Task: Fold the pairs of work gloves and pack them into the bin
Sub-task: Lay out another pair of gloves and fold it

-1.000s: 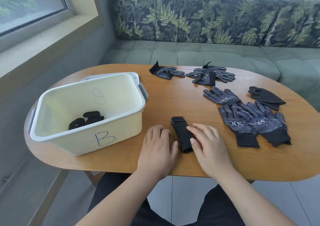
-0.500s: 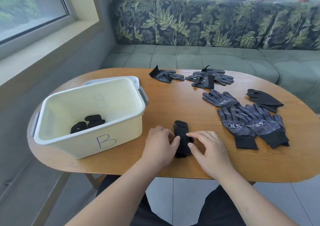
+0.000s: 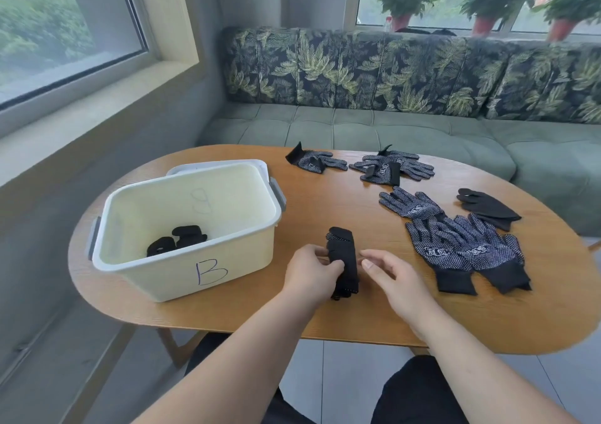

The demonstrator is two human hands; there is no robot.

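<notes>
– Near the front edge of the table (image 3: 325, 322), what do you have?
– I see the folded glove bundle (image 3: 341, 254), black, lying on the wood with its long side running away from me. It sits just to the right of the bin (image 3: 234, 261), apart from its wall.
– And the left hand (image 3: 312, 274)?
– It grips the bundle from the left side. The fingers are curled at the edge and the thumb lies across the top of the cloth.
– The right hand (image 3: 400, 280)?
– Its fingers are loosely bent and hold nothing that I can see. The index tip and thumb are just beside the bundle's right edge; whether they touch it I cannot tell.
– What is in the bin?
– I count two dark folded gloves (image 3: 177, 244) on its floor, towards the near left corner. A "B" is drawn on the front wall.
– Anything else on the table?
– To my right an overlapping dotted pair (image 3: 465, 251) lies flat, cuffs towards me. Beyond it lie a single dotted glove (image 3: 409, 202) and a plain black glove (image 3: 487, 207). More dotted gloves (image 3: 393, 166) lie at the far edge, near the green sofa (image 3: 357, 130).
</notes>
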